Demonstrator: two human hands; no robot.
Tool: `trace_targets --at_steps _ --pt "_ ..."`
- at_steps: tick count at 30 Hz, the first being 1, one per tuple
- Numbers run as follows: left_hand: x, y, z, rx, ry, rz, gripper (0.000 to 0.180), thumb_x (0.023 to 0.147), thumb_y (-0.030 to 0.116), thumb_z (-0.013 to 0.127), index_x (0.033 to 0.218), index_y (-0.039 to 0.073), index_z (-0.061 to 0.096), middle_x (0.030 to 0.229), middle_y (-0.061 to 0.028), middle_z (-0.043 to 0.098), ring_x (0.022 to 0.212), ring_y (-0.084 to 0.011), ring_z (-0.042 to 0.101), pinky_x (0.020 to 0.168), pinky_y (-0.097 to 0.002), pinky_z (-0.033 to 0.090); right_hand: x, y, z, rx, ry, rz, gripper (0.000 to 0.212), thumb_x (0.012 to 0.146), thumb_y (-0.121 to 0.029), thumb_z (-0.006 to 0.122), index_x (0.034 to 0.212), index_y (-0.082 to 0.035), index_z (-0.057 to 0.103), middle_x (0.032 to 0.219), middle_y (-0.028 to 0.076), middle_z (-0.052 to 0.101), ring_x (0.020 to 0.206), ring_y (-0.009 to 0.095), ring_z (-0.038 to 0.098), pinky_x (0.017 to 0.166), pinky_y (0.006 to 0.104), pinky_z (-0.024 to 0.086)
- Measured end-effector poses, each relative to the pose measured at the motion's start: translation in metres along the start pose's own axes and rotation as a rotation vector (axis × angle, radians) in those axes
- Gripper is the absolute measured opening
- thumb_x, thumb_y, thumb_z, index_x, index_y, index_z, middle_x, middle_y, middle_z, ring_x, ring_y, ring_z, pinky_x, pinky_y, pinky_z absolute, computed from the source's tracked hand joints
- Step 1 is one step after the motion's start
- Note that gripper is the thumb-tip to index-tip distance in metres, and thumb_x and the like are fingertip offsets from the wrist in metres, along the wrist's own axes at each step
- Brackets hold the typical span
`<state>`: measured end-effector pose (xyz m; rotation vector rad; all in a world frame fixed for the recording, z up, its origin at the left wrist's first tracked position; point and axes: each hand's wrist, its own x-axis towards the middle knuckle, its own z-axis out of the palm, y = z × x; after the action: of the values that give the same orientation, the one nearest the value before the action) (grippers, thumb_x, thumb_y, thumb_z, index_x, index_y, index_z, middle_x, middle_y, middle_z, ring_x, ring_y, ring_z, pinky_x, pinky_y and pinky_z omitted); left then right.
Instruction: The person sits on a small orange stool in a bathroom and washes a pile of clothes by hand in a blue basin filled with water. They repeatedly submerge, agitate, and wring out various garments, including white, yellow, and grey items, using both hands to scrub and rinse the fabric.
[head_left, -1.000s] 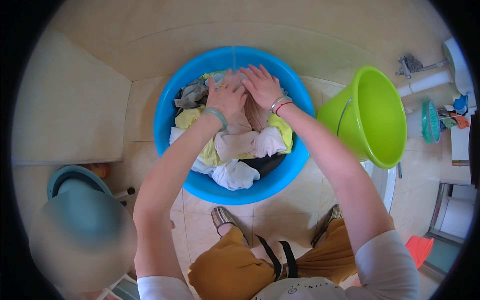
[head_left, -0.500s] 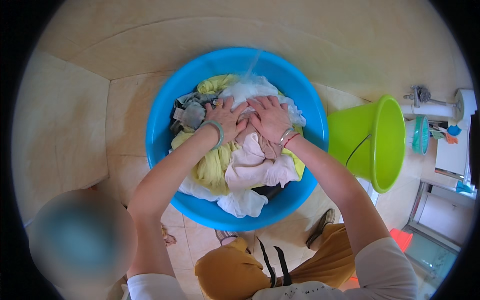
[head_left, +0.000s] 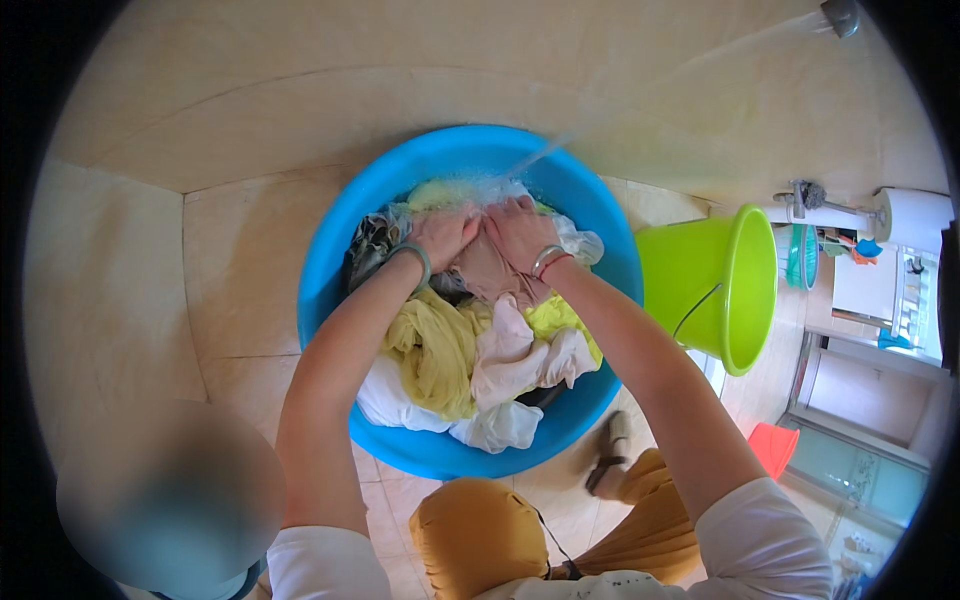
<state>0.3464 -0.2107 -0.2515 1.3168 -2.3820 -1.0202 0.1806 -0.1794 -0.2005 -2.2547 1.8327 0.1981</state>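
Observation:
A large round blue tub [head_left: 322,265] full of wet clothes stands before me. Both hands are at its far side, fingers curled into the laundry. My left hand [head_left: 443,238] and my right hand [head_left: 520,237] close on a dusty-pink cloth [head_left: 490,275] that stretches between them; their fingertips are partly hidden. Nearer me lie an olive-yellow cloth [head_left: 435,345], a pale pink garment [head_left: 503,362] and white cloth [head_left: 395,398]. Bright yellow fabric [head_left: 556,318] shows beside my right wrist, dark fabric [head_left: 372,243] beyond my left wrist. A water stream [head_left: 540,155] falls into the tub's far side.
A lime-green bucket [head_left: 685,280] with a wire handle leans on its side, right of the tub. The water comes from a spout [head_left: 840,17] at the upper right. A tiled wall [head_left: 420,100] rises behind. A red container [head_left: 773,452] stands farther right; a blurred round shape [head_left: 170,500] fills the lower left.
My hands were spread flat on the clothes; now their fingers are curled into the dusty-pink cloth. The view has shifted, bringing the spout into sight.

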Motion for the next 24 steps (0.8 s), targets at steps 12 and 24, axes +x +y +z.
trace_targets --at_steps 12,24 --pt "0.004 -0.017 0.005 -0.594 0.073 -0.048 0.037 0.097 0.031 0.047 0.121 0.003 0.053 0.106 -0.0155 0.065 0.098 -0.031 0.06 0.088 -0.0409 0.044 0.026 -0.002 0.011 0.008 -0.071 0.223 0.039 0.091 -0.041 0.043 0.095 -0.013 0.071 0.094 0.018 0.068 0.089 0.034 0.066 0.078 0.0454 0.052" --pt "-0.074 0.089 -0.06 -0.416 -0.094 -0.256 0.054 0.088 0.053 0.055 0.112 0.005 0.058 0.074 -0.0173 0.065 0.061 -0.0342 0.063 0.061 -0.0436 0.049 -0.063 0.006 -0.03 0.412 0.335 -0.132 0.027 0.091 -0.033 0.051 0.084 -0.01 0.064 0.083 0.012 0.066 0.072 0.035 0.063 0.062 0.046 0.05"
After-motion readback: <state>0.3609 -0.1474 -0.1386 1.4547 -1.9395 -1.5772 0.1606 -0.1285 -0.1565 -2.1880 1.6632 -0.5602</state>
